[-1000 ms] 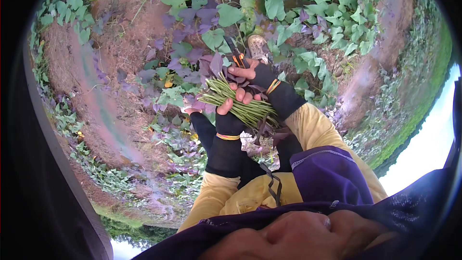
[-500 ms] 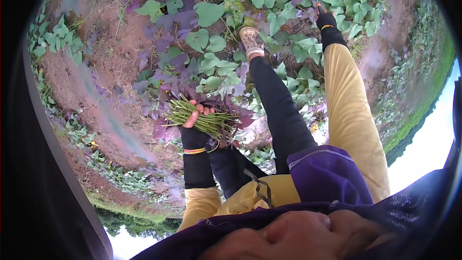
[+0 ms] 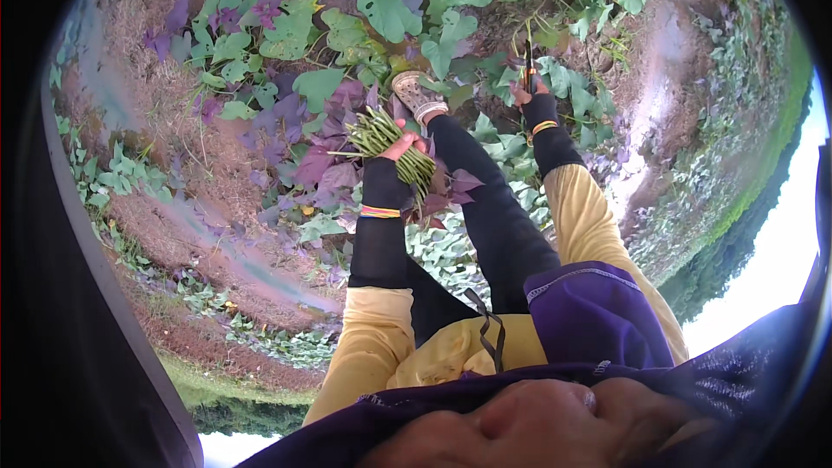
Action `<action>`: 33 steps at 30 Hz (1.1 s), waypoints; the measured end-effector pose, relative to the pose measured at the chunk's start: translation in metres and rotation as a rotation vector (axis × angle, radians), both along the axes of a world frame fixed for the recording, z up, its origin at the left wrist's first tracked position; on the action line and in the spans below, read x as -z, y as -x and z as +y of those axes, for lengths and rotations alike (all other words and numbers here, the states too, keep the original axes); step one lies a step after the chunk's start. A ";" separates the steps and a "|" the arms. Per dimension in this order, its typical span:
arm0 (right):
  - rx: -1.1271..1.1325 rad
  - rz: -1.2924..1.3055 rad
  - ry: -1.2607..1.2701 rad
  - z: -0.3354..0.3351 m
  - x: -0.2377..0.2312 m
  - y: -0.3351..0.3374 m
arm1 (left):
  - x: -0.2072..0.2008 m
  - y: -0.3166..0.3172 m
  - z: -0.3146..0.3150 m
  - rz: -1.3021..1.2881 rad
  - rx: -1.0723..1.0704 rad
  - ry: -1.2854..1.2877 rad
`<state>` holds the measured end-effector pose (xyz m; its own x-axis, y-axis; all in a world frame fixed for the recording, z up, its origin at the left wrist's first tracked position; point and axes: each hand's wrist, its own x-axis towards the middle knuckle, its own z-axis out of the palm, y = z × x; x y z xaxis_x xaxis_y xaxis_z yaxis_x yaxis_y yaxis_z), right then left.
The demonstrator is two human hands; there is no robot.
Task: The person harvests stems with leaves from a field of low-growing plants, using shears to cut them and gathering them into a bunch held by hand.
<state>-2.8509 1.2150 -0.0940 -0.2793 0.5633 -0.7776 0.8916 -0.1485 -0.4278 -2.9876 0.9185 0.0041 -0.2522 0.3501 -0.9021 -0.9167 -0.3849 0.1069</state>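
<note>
My left hand (image 3: 406,142) is closed around a thick bunch of leafy vine cuttings (image 3: 374,132). Their green stems stick out above the fingers, and purple leaves hang from the bunch and spread around it. Farther right, my right hand (image 3: 530,94) grips a slim dark tool with an orange-yellow part (image 3: 529,66), pointed like garden snips. Its tip reaches up beside a thin green stem among the vine leaves. Whether its blades are apart is too small to tell. Both hands wear black sleeves with coloured bands at the wrists.
Heart-shaped green vine leaves (image 3: 390,16) and purple leaves (image 3: 273,139) spread over reddish soil (image 3: 165,243). My foot in a beige clog (image 3: 419,95) stands among them, between my hands. Rows of plants run along the right, with a green strip and trees beyond.
My left hand has moved up and right with the bunch, which has tilted. My right hand has come down and left with the tool, nearer to me. The view has shifted over the plants.
</note>
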 end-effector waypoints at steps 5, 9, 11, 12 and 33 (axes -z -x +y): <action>0.195 0.251 0.138 0.005 -0.040 0.012 | 0.028 0.019 0.052 0.037 0.231 0.158; -0.195 -0.006 -0.263 0.062 -0.044 -0.038 | 0.029 0.005 0.059 0.054 0.352 0.191; -0.398 -0.002 -0.385 0.057 -0.062 -0.033 | 0.018 -0.001 0.040 -0.024 0.241 0.205; -0.231 0.170 -0.234 0.050 -0.063 -0.033 | 0.011 -0.001 0.035 -0.083 0.217 0.194; -0.804 0.020 1.032 -0.183 -0.176 0.252 | -0.078 -0.012 -0.052 0.127 -0.475 -0.605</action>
<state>-3.1032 1.0317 0.0816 -0.2731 -0.6151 -0.7396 0.8787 0.1534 -0.4520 -2.9753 0.8667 0.0817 -0.5873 0.6002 -0.5430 -0.6335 -0.7584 -0.1533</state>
